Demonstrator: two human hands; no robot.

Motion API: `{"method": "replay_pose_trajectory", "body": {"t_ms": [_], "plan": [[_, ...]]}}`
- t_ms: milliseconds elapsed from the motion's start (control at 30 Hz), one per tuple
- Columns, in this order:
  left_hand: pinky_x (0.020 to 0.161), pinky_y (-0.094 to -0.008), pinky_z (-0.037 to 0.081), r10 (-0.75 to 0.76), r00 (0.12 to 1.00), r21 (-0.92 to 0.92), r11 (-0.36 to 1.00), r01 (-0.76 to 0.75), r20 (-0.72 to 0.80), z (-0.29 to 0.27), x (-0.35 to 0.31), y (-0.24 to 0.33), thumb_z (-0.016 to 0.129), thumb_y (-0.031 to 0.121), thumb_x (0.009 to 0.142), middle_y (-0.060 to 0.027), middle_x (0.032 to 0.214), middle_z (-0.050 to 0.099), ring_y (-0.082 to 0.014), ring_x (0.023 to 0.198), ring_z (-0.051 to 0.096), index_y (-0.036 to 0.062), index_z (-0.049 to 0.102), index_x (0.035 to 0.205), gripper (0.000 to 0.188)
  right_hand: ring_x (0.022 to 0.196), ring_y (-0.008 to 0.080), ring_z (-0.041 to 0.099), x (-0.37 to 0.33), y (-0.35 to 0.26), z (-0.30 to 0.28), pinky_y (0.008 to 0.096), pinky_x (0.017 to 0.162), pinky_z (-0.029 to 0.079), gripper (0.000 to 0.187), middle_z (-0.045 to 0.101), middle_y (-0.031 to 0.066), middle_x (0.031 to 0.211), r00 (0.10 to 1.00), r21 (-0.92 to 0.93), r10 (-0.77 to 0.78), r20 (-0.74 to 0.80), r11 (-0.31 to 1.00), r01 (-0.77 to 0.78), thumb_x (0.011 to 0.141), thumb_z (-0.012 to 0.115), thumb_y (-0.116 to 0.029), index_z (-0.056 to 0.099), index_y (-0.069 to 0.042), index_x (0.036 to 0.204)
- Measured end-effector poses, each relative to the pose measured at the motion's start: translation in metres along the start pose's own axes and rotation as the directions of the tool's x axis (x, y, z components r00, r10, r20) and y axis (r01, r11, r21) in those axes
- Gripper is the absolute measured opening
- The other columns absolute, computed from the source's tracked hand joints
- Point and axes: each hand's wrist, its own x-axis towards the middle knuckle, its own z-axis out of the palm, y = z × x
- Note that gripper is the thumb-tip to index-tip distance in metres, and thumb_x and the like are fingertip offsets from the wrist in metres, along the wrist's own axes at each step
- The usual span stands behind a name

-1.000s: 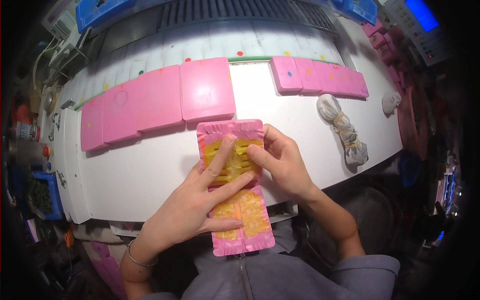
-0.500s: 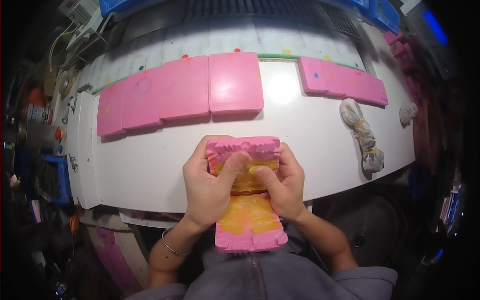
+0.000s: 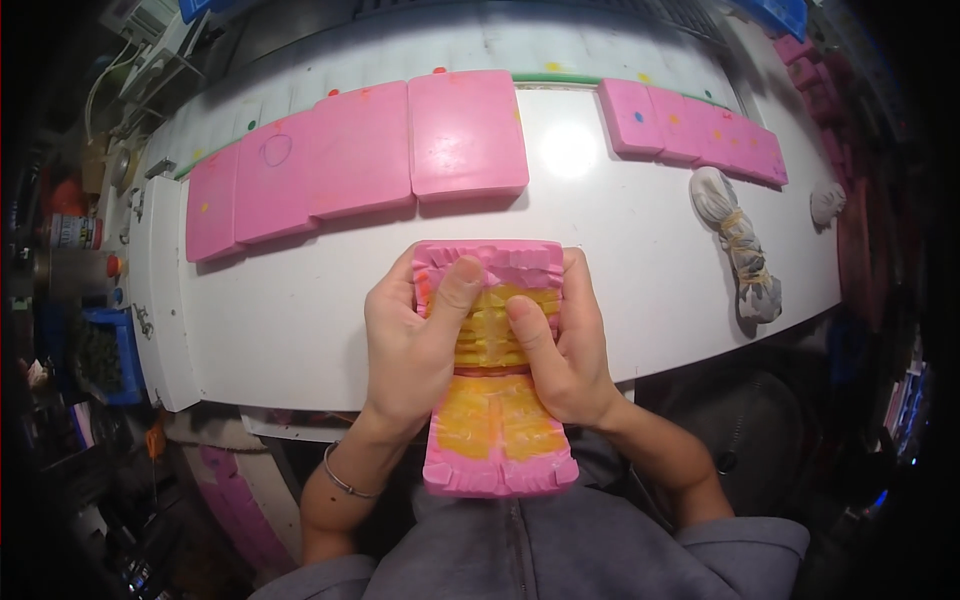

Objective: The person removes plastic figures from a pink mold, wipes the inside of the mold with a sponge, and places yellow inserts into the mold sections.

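Note:
A pink rubber mould is held folded open over the table's near edge. Its upper half (image 3: 492, 335) has a yellow, ridged inner face. Its lower half (image 3: 500, 482), also yellow inside with pink notched edges, hangs toward my lap. My left hand (image 3: 405, 340) wraps round the left side, its thumb pressed near the top of the inner face. On the right side my right hand (image 3: 575, 350) grips the same mould, its thumb lying on the yellow ridges. The fingers of both hands are mostly hidden behind the upper half.
A row of large pink blocks (image 3: 360, 155) lies at the table's (image 3: 300, 320) back left, with smaller pink blocks (image 3: 678, 128) at the back right. A grey cloth bundle (image 3: 735, 240) tied with bands rests at the right, near a small pale lump (image 3: 827, 204). A blue bin (image 3: 112, 355) stands left.
Both thumbs have slid up and apart on the upper half, uncovering more of its yellow ridges. The mould sits slightly higher in view, and the view itself has shifted a little.

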Motion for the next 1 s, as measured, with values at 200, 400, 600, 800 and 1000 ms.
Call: {"method": "replay_pose_trajectory", "body": {"t_ms": [200, 400, 600, 800, 1000], "plan": [[0.076, -0.0238, 0.046, 0.155, 0.988, 0.199, 0.968, -0.154, 0.009, 0.002, -0.004, 0.002, 0.064, 0.022, 0.088, -0.0048, 0.09, 0.058, -0.0091, 0.082, 0.055, -0.0002, 0.048, 0.105, 0.031, 0.103, 0.0227, 0.053, 0.0, 0.0, -0.002, 0.032, 0.087, 0.042, 0.047, 0.05, 0.0177, 0.111, 0.996, -0.078, -0.063, 0.065, 0.995, 0.068, 0.091, 0.053, -0.016, 0.027, 0.003, 0.125], [0.081, -0.0252, 0.047, 0.211, 0.967, 0.204, 0.95, -0.238, 0.145, -0.002, -0.001, -0.004, 0.071, 0.006, 0.077, -0.0074, 0.101, 0.054, -0.0121, 0.091, 0.057, 0.0013, 0.039, 0.12, 0.054, 0.107, 0.027, 0.052, 0.0, 0.004, -0.006, 0.0365, 0.092, 0.04, 0.074, 0.046, 0.0208, 0.118, 0.977, -0.094, -0.177, 0.121, 0.977, 0.189, 0.088, 0.059, -0.026, 0.011, 0.0, 0.138], [0.083, -0.0267, 0.048, 0.102, 0.973, 0.205, 0.968, -0.145, 0.209, -0.012, -0.007, -0.003, 0.066, -0.009, 0.07, -0.0096, 0.106, 0.053, -0.014, 0.095, 0.057, 0.0028, 0.033, 0.127, 0.067, 0.099, 0.0306, 0.059, -0.008, -0.009, -0.022, 0.0355, 0.084, 0.045, 0.05, 0.055, 0.0231, 0.108, 0.958, -0.212, 0.145, 0.246, 0.973, -0.092, 0.089, 0.052, -0.012, 0.026, 0.003, 0.128], [0.083, -0.0293, 0.048, 0.011, 0.976, 0.4, 0.911, -0.099, 0.217, -0.011, -0.013, 0.012, 0.073, -0.002, 0.071, -0.0127, 0.103, 0.057, -0.0167, 0.095, 0.059, 0.0036, 0.028, 0.13, 0.075, 0.097, 0.0272, 0.061, -0.01, -0.008, -0.021, 0.0335, 0.083, 0.047, 0.04, 0.057, 0.022, 0.104, 0.974, -0.145, 0.152, 0.17, 0.981, -0.127, 0.087, 0.053, -0.005, 0.036, 0.005, 0.121], [0.083, -0.0316, 0.049, -0.002, 0.973, 0.437, 0.894, -0.102, 0.232, -0.02, -0.014, 0.008, 0.073, -0.003, 0.068, -0.0147, 0.102, 0.058, -0.0207, 0.094, 0.061, 0.0046, 0.026, 0.131, 0.079, 0.099, 0.0209, 0.058, -0.008, -0.008, -0.05, 0.0303, 0.086, 0.047, 0.044, 0.053, 0.0158, 0.112, 0.894, -0.139, 0.188, 0.407, 0.98, -0.143, 0.085, 0.058, -0.001, 0.04, 0.003, 0.125]]}}
